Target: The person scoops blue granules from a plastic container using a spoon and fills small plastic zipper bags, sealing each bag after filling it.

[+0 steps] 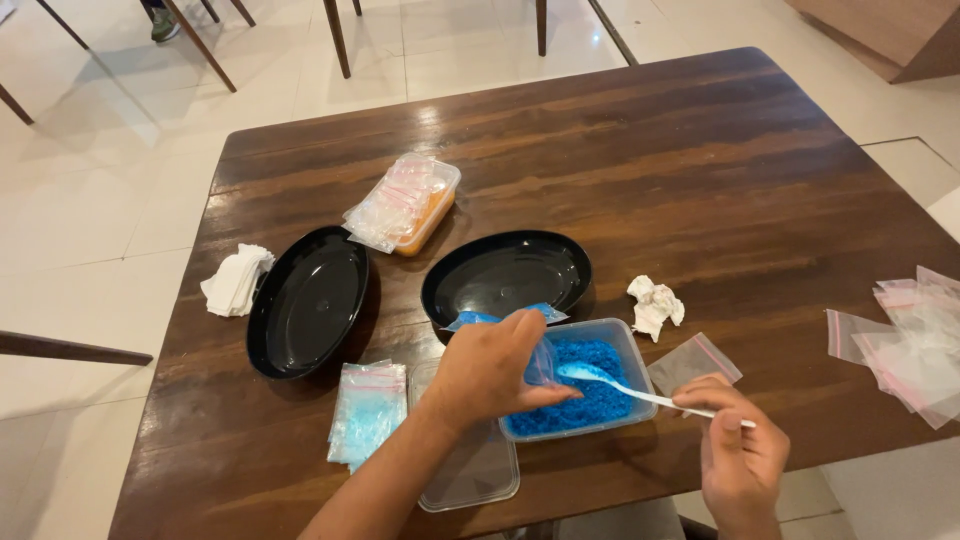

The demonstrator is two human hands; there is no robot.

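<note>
We work at a dark wooden desk [640,150] standing on a pale tiled floor [90,180], with chair legs [336,36] showing beyond its far edge. Near the front edge sits a clear tub [628,352] of blue grains [590,400]. Our left hand [490,368] hovers over the tub, its fingers [545,396] pinched shut around the mouth of a small clear bag [541,360] that touches the grains. Our right hand [738,452], at the front edge, has its fingers closed on the handle of a white spoon [625,384], whose bowl lies on the grains just beside the bag. Two empty black oval trays [305,300] lie further back, and behind them a tub of orange stuff [420,205] under clear bags. Filled blue bags [367,408] lie left of a clear lid [475,470]. Empty bags [915,340] are stacked at the right edge.
</note>
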